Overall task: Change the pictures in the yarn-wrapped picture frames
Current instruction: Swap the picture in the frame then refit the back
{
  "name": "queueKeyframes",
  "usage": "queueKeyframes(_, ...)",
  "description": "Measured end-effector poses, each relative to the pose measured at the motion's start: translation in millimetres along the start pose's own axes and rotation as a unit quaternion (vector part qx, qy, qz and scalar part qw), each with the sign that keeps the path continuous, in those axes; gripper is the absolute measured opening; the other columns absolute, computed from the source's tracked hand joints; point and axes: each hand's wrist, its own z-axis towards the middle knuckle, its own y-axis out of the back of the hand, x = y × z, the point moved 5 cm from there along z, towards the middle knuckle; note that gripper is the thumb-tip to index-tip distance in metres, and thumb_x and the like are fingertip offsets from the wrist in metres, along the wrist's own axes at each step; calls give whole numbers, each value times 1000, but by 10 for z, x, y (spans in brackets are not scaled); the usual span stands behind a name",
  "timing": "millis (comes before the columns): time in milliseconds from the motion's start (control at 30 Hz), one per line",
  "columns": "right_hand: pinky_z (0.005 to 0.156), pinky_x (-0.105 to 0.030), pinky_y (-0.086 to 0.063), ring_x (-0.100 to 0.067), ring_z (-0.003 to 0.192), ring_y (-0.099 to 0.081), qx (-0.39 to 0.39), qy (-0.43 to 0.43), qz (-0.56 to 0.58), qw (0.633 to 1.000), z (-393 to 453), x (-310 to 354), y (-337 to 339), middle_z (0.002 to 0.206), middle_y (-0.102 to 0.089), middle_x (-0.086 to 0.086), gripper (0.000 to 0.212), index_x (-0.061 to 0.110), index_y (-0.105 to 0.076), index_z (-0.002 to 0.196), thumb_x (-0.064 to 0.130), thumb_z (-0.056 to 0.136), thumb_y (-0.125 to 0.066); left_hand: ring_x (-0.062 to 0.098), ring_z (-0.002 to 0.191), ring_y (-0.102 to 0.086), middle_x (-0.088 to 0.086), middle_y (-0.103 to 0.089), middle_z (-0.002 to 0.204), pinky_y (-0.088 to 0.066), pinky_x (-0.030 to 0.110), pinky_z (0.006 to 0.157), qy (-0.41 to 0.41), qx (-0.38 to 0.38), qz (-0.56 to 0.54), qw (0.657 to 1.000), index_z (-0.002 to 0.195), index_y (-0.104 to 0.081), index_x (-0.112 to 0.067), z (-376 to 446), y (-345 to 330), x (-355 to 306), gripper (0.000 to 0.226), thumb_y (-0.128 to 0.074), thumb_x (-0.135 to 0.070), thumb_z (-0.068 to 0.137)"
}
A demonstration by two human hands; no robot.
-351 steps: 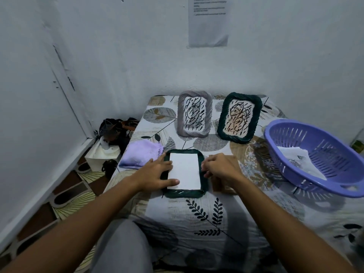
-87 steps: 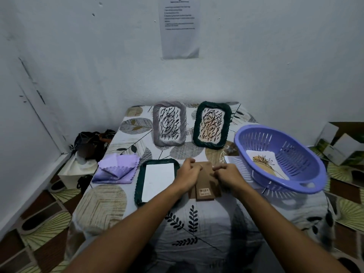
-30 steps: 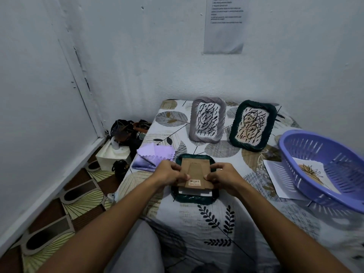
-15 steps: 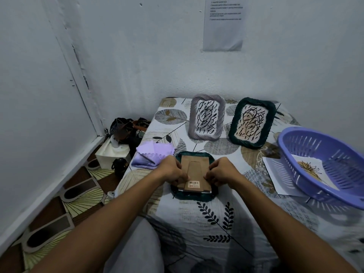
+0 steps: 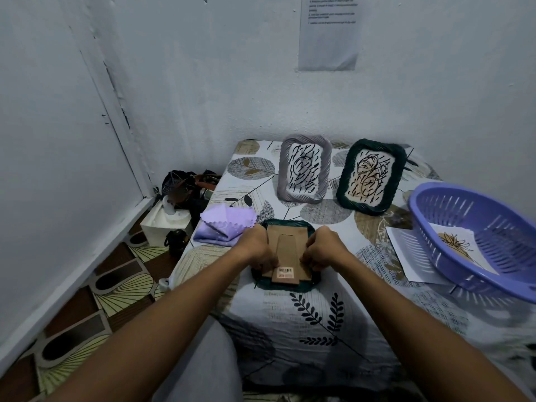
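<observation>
A dark green yarn-wrapped frame (image 5: 285,286) lies face down on the leaf-patterned surface (image 5: 319,317), and a brown cardboard backing (image 5: 287,250) with a fold-out stand and a barcode sticker sits in its opening. The left hand (image 5: 256,248) rests on the backing's left edge with its fingers (image 5: 268,261) curled down onto the board. The right hand (image 5: 323,246) mirrors it on the right edge, its fingers (image 5: 309,258) bent and pinching at the board's side. Both seem to be gripping the backing, though the fingertips are tucked under and hard to make out.

Just to the left of the left fingers lies a folded lilac cloth (image 5: 224,226). Beyond both sets of fingers, towards the wall, a grey yarn-wrapped frame (image 5: 303,172) and a second dark green frame (image 5: 371,177) stand upright side by side, each holding a picture of black strokes and scribbles. Well off to the right of the right fingers sits a purple plastic basket (image 5: 475,242) with a picture of a brownish plant (image 5: 455,245) lying inside; a white sheet (image 5: 403,248) pokes out from beneath the basket's near-left rim.

Left of the left hand, down on the patterned floor, stand a white box (image 5: 166,223) and some dark bags (image 5: 185,188). A printed paper (image 5: 329,33) is stuck to the wall above
</observation>
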Motion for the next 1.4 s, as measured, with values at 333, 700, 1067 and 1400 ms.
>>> queueKeyframes(333,62,-41,-60,-28,70,-67,-42,25,-25,999,26,-33,68,86,-67,-14,15,1,-68,89,8,75,-73,22,86,-63,7,-68,93,-52,30,73,-54,-35,13,998,97,-70,-5,31,118,71,39,-84,-30,70)
queueKeyframes(700,56,-38,-54,-27,58,-58,-43,-13,135,990,15,-370,131,67,-59,-16,19,-13,-67,85,5,80,-63,13,65,-60,8,-71,81,-41,20,54,-58,-115,-55,990,85,-74,-3,-35,31,288,23,-63,-22,90)
queueKeyframes(1067,64,-44,-59,-30,65,-65,-73,15,43,996,25,-508,398,75,-68,-19,12,-5,-69,81,6,84,-63,21,81,-67,11,-74,88,-50,25,71,-106,-130,30,985,88,-76,-7,121,-10,80,14,-66,-11,81)
queueKeyframes(1400,80,-26,-44,-12,95,-58,-32,175,-146,973,484,-157,573,112,-69,-4,21,13,-71,107,7,87,-65,22,93,-62,9,-70,106,-47,28,78,-250,-91,172,949,107,-73,-11,668,248,-155,26,-66,-12,83)
